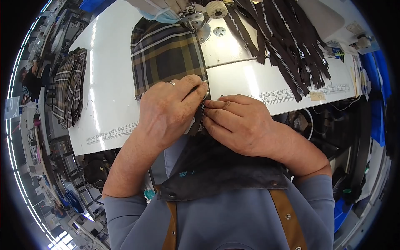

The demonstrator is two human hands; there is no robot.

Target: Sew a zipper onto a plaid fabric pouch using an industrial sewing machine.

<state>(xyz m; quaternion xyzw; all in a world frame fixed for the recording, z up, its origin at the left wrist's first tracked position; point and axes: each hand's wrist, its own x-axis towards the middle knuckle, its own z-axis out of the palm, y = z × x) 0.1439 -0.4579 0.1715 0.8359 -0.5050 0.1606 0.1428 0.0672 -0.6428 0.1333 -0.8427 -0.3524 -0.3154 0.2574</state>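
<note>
A plaid fabric panel in dark, olive and white lies under the sewing machine's presser foot. Along its right edge runs a dark zipper with metal teeth, which comes down toward me past the table's front edge. My left hand, with a ring on one finger, is closed in a pinch on the zipper and the panel's lower right corner. Just to the right, my right hand pinches the zipper's edge lower down with its fingers together. The fingertips partly hide the zipper and its lower end.
Several dark brown zippers lie heaped at the table's right back. A stack of plaid pieces hangs at the left edge. Measuring tapes run along the white table's front. The machine's dial stands at the back.
</note>
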